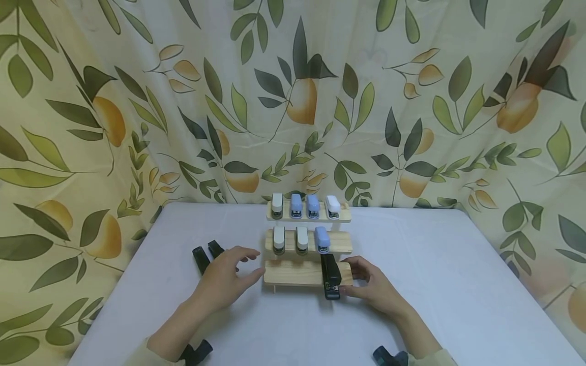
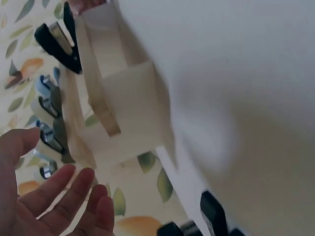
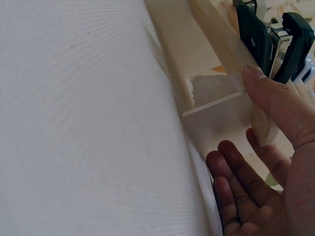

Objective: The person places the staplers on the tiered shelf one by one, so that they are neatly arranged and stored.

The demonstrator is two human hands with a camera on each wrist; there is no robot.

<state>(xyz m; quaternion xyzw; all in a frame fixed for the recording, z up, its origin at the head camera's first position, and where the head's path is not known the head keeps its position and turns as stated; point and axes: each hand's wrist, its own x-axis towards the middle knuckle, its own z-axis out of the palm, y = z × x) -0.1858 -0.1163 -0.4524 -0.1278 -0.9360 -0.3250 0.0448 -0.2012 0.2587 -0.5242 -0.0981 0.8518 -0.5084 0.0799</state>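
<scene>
A three-tier wooden display rack [image 1: 293,273] stands mid-table. A black stapler [image 1: 330,277] lies lengthwise on its bottom tier, near the right end. My right hand [image 1: 377,290] grips that tier's right end, the thumb [image 3: 275,101] on the front edge close to the stapler and the index finger on the far side. At the rack's left end, my left hand [image 1: 224,282] is held with fingers spread and relaxed, holding nothing. Small staplers fill the upper tiers: a blue one [image 1: 322,239] and two pale ones [image 1: 279,240] in the middle, several blue and pale ones [image 1: 313,206] on top.
Two more black staplers [image 1: 200,259] lie on the white-covered table [image 1: 458,284], left of the rack and partly behind the left hand. A leaf-and-fruit patterned curtain [image 1: 293,152] hangs behind the table and along its sides. Black wrist mounts [image 1: 199,352] show at the lower edge.
</scene>
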